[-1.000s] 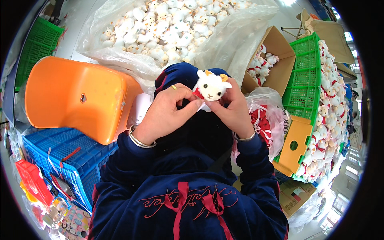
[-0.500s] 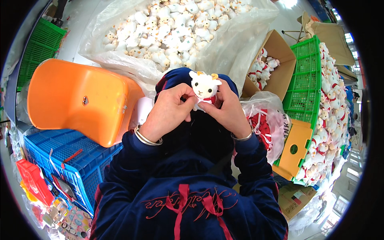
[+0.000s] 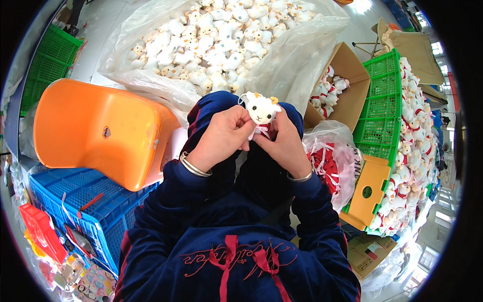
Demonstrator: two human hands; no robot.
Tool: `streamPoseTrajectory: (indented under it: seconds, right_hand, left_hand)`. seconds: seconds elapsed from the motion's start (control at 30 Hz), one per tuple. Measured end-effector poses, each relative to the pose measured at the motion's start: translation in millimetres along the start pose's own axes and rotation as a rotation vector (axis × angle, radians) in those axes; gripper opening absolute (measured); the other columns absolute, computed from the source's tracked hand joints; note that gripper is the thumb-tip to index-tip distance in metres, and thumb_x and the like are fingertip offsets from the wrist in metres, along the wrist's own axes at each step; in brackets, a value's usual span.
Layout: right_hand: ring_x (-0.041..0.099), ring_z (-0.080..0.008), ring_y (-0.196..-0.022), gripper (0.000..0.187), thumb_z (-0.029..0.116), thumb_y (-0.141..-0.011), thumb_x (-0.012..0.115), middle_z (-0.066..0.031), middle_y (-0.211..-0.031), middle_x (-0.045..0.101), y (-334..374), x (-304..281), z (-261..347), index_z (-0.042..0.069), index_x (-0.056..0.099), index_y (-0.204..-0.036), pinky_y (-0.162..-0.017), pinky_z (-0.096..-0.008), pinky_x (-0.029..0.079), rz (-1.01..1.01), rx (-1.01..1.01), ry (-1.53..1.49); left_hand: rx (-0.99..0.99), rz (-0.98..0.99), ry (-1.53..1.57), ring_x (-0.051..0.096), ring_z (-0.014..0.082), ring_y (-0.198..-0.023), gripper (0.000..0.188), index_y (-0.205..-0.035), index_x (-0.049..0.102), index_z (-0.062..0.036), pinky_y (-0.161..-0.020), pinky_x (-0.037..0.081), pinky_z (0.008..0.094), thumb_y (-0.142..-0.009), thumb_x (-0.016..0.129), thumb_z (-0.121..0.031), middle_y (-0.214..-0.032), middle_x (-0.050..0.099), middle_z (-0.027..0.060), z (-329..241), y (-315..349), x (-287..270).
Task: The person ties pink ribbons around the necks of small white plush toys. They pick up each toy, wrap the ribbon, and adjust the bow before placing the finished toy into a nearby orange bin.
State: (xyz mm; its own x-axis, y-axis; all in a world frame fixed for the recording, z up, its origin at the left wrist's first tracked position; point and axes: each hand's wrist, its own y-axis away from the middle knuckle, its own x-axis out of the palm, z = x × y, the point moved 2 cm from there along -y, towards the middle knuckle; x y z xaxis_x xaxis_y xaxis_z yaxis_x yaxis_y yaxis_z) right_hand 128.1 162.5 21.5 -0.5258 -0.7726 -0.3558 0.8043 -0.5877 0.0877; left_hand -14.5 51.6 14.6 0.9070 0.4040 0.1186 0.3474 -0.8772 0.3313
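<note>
A small white plush sheep (image 3: pixel 262 108) with yellow horns and dark eyes is held upright above my knees. At its neck, a bit of red cloth and a pale pink ribbon (image 3: pixel 261 130) show between my fingers. My left hand (image 3: pixel 224 135) pinches the toy's neck and the ribbon from the left side. From the right, my right hand (image 3: pixel 288 145) is closed round the body, its thumb by the ribbon. Most of the toy's lower body is hidden behind my fingers.
A large clear plastic bag (image 3: pixel 151 83) full of plush sheep lies ahead. To the right stand a cardboard box (image 3: pixel 355 75), a green crate (image 3: pixel 378 108) of scarfed sheep, and a bag of red pieces (image 3: pixel 327 168). An orange chair (image 3: pixel 95 131) and blue crate (image 3: pixel 100 201) are left.
The toy has shifted slightly right and down with both hands. The pink ribbon now shows at its neck, where the red cloth was more visible before.
</note>
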Motion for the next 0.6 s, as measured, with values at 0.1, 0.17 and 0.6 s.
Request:
streamPoseTrajectory:
  seconds: [0.1,0.17,0.6]
  right_hand:
    - [0.069,-0.0191,-0.096,0.063,0.011,-0.085,0.081,-0.0133,-0.116,0.067,-1.9,-6.4,9.2,0.0,0.05,-0.139,-0.083,-0.0323,0.055,0.094,0.128,0.059]
    - [0.069,-0.0209,-0.1,0.065,0.011,-0.085,0.081,-0.0141,-0.119,0.066,-3.8,-7.5,5.8,0.0,0.049,-0.14,-0.086,-0.0337,0.055,0.08,0.059,0.123]
    - [0.062,-0.0115,-0.079,0.019,0.017,-0.1,0.068,-0.0062,-0.089,0.069,13.8,-49.5,33.3,-0.001,0.07,-0.108,-0.071,-0.0279,0.049,-0.299,0.141,0.014]
  left_hand:
    - [-0.028,-0.018,0.055,0.066,0.0076,-0.061,0.011,-0.098,0.063,0.0005,-0.056,0.052,0.0215,-0.1,0.065,-0.011,-0.08,0.069,0.0043,1.0,-1.8,0.3]
    - [-0.045,-0.002,0.027,0.066,0.007,-0.062,0.013,-0.097,0.062,-0.0009,-0.056,0.052,0.0207,-0.101,0.066,-0.013,-0.079,0.069,0.0032,-1.3,-2.7,-1.5]
    - [0.009,0.05,-0.13,0.064,0.0045,-0.064,0.019,-0.093,0.061,-0.0026,-0.057,0.051,0.0202,-0.097,0.075,-0.014,-0.079,0.07,0.0017,-2.3,-8.5,-4.5]
